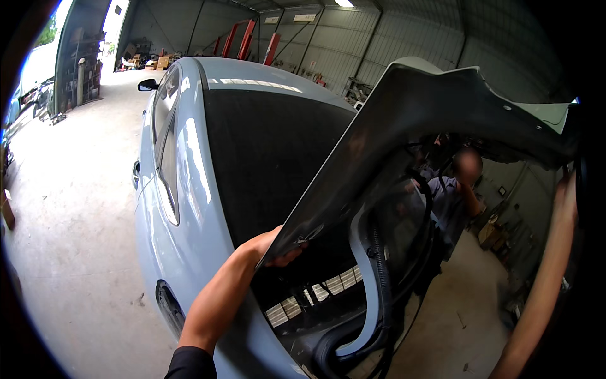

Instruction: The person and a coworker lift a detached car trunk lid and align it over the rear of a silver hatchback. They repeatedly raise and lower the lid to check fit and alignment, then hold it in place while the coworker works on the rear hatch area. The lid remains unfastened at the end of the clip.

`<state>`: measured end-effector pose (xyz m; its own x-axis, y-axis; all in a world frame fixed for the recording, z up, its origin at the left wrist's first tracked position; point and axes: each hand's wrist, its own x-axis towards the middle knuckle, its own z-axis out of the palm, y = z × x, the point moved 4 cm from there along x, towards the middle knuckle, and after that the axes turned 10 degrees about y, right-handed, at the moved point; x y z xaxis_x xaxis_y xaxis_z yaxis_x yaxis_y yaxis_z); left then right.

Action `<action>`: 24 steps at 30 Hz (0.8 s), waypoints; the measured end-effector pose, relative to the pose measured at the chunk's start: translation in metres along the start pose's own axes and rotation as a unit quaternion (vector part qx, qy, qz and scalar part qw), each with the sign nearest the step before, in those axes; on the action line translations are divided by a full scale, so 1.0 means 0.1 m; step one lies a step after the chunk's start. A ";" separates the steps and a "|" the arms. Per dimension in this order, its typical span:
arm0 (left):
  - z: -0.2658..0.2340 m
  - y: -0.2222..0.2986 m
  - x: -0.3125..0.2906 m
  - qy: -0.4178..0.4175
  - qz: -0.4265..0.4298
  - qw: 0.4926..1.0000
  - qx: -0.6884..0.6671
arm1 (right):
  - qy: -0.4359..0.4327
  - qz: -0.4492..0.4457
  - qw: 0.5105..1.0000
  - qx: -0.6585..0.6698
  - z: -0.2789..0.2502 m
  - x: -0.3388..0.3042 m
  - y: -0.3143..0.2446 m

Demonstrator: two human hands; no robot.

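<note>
A car trunk lid point(385, 120) with black inner trim is tilted up over the rear of a blue-grey car point(189, 170). Its pale outer skin shows along the top edge. My left hand point(278, 247) grips the lid's lower left edge, with the fingers curled underneath. At the lid's far right edge my right hand point(565, 186) is raised and closed on the rim, its fingertips partly hidden in the dark border. Below the lid are the car's dark rear window point(271, 145), a curved blue-grey body edge point(366, 278) and black cables point(429, 208).
Beyond the lid's underside stands another person point(448, 196) in a light shirt, one arm raised. Red lift posts point(246, 41) rise at the back. Boxes point(163, 62) lie by the far wall near a bright doorway. Concrete floor point(76, 221) stretches along the car's left side.
</note>
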<state>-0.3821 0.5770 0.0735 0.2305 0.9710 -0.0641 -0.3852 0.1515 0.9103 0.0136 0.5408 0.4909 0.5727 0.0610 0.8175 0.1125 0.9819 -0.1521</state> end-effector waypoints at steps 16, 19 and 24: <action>-0.12 -0.34 0.30 -0.104 -0.038 0.991 -0.073 | 0.106 0.031 0.994 -0.016 -0.27 0.11 -0.09; -0.12 -0.28 0.30 -0.085 -0.058 0.992 -0.070 | 0.125 0.019 0.992 -0.013 -0.28 0.03 -0.09; -0.01 -0.13 0.12 -0.014 -0.029 0.999 -0.036 | 0.121 0.021 0.992 0.002 -0.14 -0.12 -0.20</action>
<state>-0.3753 0.5869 0.0607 0.2782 0.9549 -0.1039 -0.4329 0.2212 0.8739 0.0160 0.5178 0.4767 0.7555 0.0567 0.6527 0.0816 0.9803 -0.1797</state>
